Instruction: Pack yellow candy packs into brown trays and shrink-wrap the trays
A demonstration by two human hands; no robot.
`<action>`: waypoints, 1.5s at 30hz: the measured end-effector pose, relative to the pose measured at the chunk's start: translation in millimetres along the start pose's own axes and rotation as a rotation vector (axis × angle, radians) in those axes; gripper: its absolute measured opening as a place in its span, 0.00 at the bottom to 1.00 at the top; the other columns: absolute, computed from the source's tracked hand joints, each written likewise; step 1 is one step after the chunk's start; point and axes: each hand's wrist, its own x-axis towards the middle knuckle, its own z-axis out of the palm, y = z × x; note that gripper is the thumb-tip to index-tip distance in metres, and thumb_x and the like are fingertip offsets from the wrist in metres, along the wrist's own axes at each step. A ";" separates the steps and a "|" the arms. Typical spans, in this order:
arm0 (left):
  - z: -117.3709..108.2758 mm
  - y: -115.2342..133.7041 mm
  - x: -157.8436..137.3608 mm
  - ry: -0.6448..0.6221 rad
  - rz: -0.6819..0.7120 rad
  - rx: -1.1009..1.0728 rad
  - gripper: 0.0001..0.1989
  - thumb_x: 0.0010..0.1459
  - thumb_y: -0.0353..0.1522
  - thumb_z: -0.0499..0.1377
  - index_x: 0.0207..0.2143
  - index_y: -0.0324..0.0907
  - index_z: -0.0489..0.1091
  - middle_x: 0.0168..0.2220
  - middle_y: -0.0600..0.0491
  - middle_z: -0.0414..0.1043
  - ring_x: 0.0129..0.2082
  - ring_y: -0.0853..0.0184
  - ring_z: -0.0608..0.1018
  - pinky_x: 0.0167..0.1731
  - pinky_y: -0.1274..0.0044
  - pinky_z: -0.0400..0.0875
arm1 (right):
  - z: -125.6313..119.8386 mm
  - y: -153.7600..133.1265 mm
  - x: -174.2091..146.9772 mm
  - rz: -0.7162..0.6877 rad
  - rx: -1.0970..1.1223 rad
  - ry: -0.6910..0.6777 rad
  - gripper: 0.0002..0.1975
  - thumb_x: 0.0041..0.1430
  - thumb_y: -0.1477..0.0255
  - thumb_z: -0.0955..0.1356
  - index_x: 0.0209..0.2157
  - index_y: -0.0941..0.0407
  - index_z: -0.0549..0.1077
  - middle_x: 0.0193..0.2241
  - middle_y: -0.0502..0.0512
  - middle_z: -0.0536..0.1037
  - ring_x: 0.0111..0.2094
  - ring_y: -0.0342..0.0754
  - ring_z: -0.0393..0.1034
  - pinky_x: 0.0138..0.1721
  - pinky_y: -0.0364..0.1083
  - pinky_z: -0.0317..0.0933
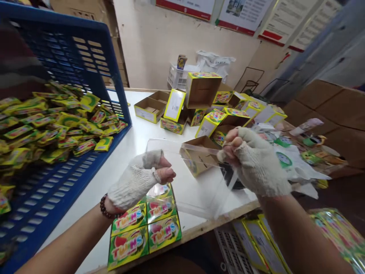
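A clear plastic bag [196, 192] spans the space between my hands, above the white tabletop. My left hand [142, 175], in a whitish fingerless knit glove, pinches its left side with thumb and fingers. At its upper right corner, my right hand [248, 160], gloved the same way, is closed on the film. Below my left hand, several green and yellow boxes [129, 243] printed with watermelon and "TWINS" lettering lie side by side at the front edge. My left wrist partly covers them. Behind the film, an open empty carton [201, 156] shows through.
On the left stands a blue plastic crate [119, 95] heaped with small yellow-green packs [65, 120]. Several yellow display cartons [203, 89] are piled at the table's back. Plastic wrappers [296, 160] clutter the right. Flat yellow-edged cartons [258, 239] sit below the table edge.
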 end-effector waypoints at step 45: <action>15.4 -26.6 -48.0 0.241 -0.029 -0.287 0.25 0.52 0.45 0.65 0.48 0.41 0.76 0.45 0.45 0.79 0.47 0.58 0.78 0.54 0.68 0.70 | 101.6 34.3 -9.1 0.024 0.143 -0.594 0.08 0.53 0.67 0.70 0.25 0.57 0.76 0.25 0.49 0.72 0.31 0.43 0.65 0.33 0.42 0.59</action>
